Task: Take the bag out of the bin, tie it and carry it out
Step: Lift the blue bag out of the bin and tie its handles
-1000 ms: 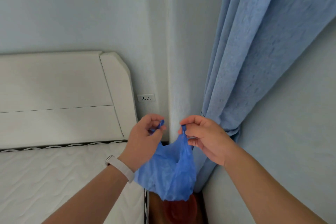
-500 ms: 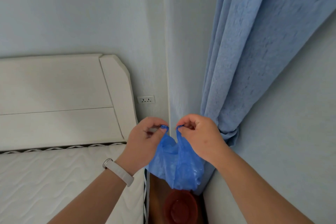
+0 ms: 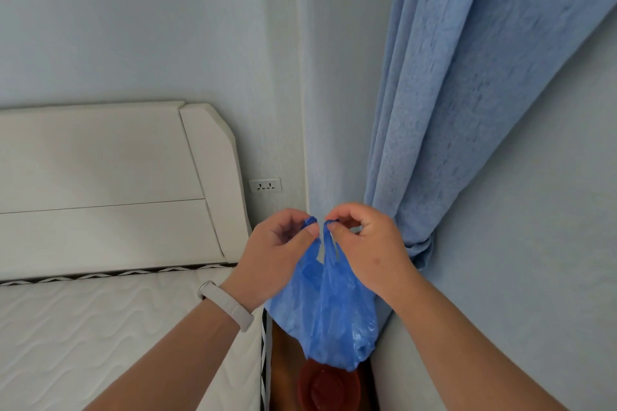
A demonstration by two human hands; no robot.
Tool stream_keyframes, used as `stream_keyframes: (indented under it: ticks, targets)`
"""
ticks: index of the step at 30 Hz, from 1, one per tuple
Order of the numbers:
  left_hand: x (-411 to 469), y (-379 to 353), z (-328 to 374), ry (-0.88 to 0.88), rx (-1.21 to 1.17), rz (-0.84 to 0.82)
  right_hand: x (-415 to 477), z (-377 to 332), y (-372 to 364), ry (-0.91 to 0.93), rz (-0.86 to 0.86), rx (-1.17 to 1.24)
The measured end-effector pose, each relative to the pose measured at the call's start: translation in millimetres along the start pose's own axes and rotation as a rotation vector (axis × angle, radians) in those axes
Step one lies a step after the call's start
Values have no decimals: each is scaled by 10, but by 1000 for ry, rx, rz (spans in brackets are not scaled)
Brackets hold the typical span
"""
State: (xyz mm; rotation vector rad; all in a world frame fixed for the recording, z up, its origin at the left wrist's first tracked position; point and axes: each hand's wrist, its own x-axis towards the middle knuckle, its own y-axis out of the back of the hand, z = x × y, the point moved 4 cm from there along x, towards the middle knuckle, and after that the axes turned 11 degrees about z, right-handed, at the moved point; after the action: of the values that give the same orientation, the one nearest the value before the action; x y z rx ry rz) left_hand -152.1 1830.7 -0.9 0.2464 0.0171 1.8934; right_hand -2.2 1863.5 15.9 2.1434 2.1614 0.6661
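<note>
A thin blue plastic bag hangs in the air in front of me, above a small red bin on the floor between the bed and the wall. My left hand pinches one handle of the bag at its top. My right hand pinches the other handle. The two handles are held close together with a narrow gap between them. The bag's bottom dangles just over the bin's rim and hides part of it.
A white bed with a mattress and headboard fills the left. A blue curtain hangs at the right, tied back by the corner. A wall socket sits behind my hands. The floor gap is narrow.
My hands have brought the two bag handles closer together and the bag has risen, so more of the red bin shows beneath it.
</note>
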Motion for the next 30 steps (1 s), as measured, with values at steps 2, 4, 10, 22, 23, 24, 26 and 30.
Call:
stream_keyframes:
  ticks: [2,4,10,22,23,24,26,30]
  targets:
    - [-8,-25,0,-2,-4,-29,1,4,-2,-44,7,30]
    - [-21,-25,2,-12,-1,-46,9,6,-8,-82,25,70]
    - [-80,32,92,-21,-21,-80,56,-27,38,-105,105,84]
    - [-79,121,163,15,-4,-152,16,-131,-35,-152,22,150]
    - [-68,129,167,7,7,-155,9,-141,-45,-163,7,171]
    - [-61,133,177,5,13,-162,-3,-154,-59,-177,-17,201]
    - [-47,139,187,6,33,-169,-27,-190,-90,-194,-80,254]
    - [-39,147,210,-30,88,-167,-61,-232,-122,-153,-190,237]
